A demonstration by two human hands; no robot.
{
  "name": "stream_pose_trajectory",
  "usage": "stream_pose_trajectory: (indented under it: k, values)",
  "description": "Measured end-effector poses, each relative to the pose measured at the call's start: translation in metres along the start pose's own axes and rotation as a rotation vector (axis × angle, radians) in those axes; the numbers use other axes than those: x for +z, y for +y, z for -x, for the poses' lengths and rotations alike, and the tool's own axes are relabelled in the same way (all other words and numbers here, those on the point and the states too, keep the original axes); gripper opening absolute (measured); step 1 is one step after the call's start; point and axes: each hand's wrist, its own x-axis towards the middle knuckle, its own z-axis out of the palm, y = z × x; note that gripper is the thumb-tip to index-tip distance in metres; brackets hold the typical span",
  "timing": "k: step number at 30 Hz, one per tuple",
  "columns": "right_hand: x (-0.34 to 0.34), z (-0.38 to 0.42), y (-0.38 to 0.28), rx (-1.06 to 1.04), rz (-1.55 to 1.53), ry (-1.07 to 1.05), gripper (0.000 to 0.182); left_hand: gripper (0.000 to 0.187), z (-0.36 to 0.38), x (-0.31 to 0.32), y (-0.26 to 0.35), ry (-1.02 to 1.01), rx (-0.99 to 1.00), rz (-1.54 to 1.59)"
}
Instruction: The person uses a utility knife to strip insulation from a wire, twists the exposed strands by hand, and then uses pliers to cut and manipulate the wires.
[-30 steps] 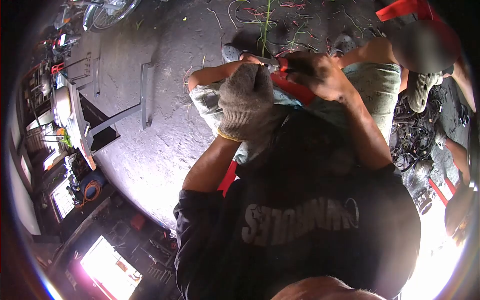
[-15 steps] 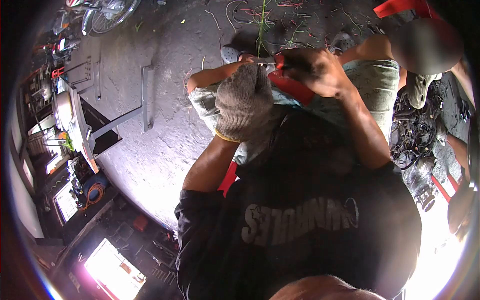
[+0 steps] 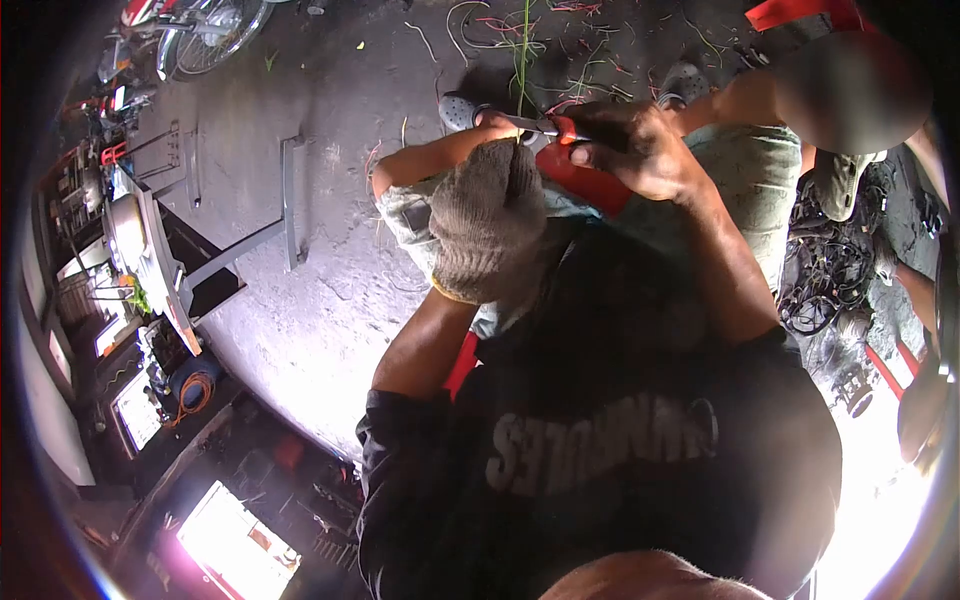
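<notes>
My left hand [image 3: 488, 215], in a grey knitted glove, is closed with its fingertips around the lower end of a thin green strand [image 3: 523, 70]. My bare right hand [image 3: 645, 150] grips a tool with a red and black handle [image 3: 566, 130]. The tool's narrow metal part [image 3: 535, 124] points left, just above the gloved fingertips. Whether it touches the strand cannot be made out. A red piece [image 3: 590, 182] lies below my right hand, over my lap.
Coloured wire scraps [image 3: 590, 70] lie on the floor beyond my shoes [image 3: 458, 112]. Another person [image 3: 905, 290] is at the right, beside a tangle of dark cables [image 3: 825, 270] and red handles [image 3: 885, 370]. A grey metal frame [image 3: 290, 200] and a bicycle-like wheel [image 3: 210, 40] are on the left.
My right hand and the tool have shifted slightly, and more of the tool's metal part shows. My gloved left hand has barely moved.
</notes>
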Motion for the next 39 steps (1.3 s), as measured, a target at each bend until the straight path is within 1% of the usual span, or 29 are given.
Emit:
stream_pose_trajectory:
  k: [1, 4, 5, 7, 10, 12, 16, 18, 20, 22, 23, 25, 26, 27, 28, 29, 30, 31, 32, 33, 34, 35, 36, 37, 39]
  values:
    - [-0.002, -0.002, -0.007, 0.053, 0.057, -0.028, 0.034, 0.012, 0.001, 0.001, -0.002, 0.000, -0.002, 0.000]
    - [-0.002, -0.004, -0.014, 0.109, 0.090, -0.024, 0.033, 0.010, 0.004, 0.004, -0.003, 0.020, 0.029, 0.018]
    - [-0.002, -0.004, -0.012, 0.106, 0.093, -0.024, 0.033, 0.010, 0.004, 0.004, -0.002, -0.001, 0.023, -0.007]
    - [0.000, -0.003, -0.004, 0.028, 0.048, -0.066, 0.033, 0.009, 0.004, 0.003, -0.002, -0.024, 0.018, -0.036]
    - [-0.002, 0.000, -0.011, 0.074, 0.120, -0.062, 0.032, 0.008, 0.005, 0.005, -0.003, -0.020, 0.030, -0.065]
    - [-0.003, 0.000, -0.012, 0.081, 0.136, -0.068, 0.031, 0.009, 0.006, 0.006, -0.003, 0.033, 0.085, -0.062]
    - [-0.005, -0.004, -0.011, 0.108, 0.178, -0.098, 0.028, 0.009, 0.005, 0.005, 0.000, 0.036, 0.093, -0.058]
    - [-0.005, -0.006, -0.002, 0.088, 0.174, -0.094, 0.029, 0.008, 0.006, 0.004, -0.002, -0.021, 0.118, -0.091]
    - [-0.006, -0.006, -0.001, 0.073, 0.166, -0.090, 0.030, 0.007, 0.005, 0.004, -0.001, -0.011, 0.117, -0.082]
    - [-0.008, -0.007, -0.006, 0.087, 0.311, -0.027, 0.031, 0.007, 0.001, 0.002, 0.001, -0.002, 0.119, -0.070]
    - [-0.006, -0.006, -0.002, 0.088, 0.310, -0.026, 0.031, 0.004, -0.003, -0.002, 0.005, 0.012, 0.110, -0.089]
    - [-0.003, -0.008, 0.012, -0.018, 0.552, 0.132, 0.032, 0.003, -0.008, -0.004, 0.008, 0.028, 0.096, -0.111]
    - [-0.015, -0.011, 0.021, 0.054, 0.491, 0.262, 0.032, 0.005, -0.012, -0.004, 0.007, 0.083, 0.151, -0.081]
    - [-0.036, -0.017, 0.044, -0.004, 0.268, 0.391, 0.033, 0.008, -0.013, -0.005, 0.007, 0.136, 0.207, -0.050]
    - [-0.051, -0.024, 0.059, -0.066, 0.043, 0.508, 0.033, 0.008, -0.010, -0.008, 0.008, 0.141, 0.203, -0.056]
    - [-0.053, -0.024, 0.045, -0.077, 0.044, 0.510, 0.033, 0.009, -0.009, -0.010, 0.007, 0.112, 0.145, -0.057]
    - [-0.056, -0.021, 0.020, 0.022, 0.176, 0.477, 0.033, 0.011, -0.012, -0.008, 0.005, 0.086, 0.094, -0.053]
    - [-0.057, -0.017, 0.006, 0.133, 0.304, 0.439, 0.033, 0.011, -0.011, -0.002, 0.001, 0.089, 0.100, -0.050]
    - [-0.051, -0.013, 0.011, 0.151, 0.269, 0.338, 0.035, 0.011, -0.007, 0.005, -0.003, 0.103, 0.077, 0.018]
    - [-0.040, -0.009, 0.015, 0.104, 0.126, 0.308, 0.037, 0.011, -0.007, 0.009, -0.003, 0.120, 0.056, 0.087]
    - [-0.028, -0.006, 0.018, 0.056, -0.018, 0.274, 0.038, 0.011, -0.009, 0.009, -0.003, 0.120, 0.057, 0.088]
    - [-0.022, -0.005, 0.018, 0.060, -0.019, 0.271, 0.038, 0.008, -0.011, 0.004, 0.002, 0.116, 0.078, 0.084]
    - [-0.015, -0.004, 0.018, 0.052, 0.011, 0.222, 0.039, 0.006, -0.009, 0.001, 0.004, 0.110, 0.095, 0.078]
    - [-0.008, -0.003, 0.017, 0.044, 0.039, 0.174, 0.040, 0.006, -0.003, 0.003, 0.001, 0.103, 0.086, 0.076]
    - [-0.001, -0.003, 0.012, 0.034, 0.071, 0.147, 0.040, 0.007, 0.001, 0.008, -0.004, 0.117, 0.056, -0.003]
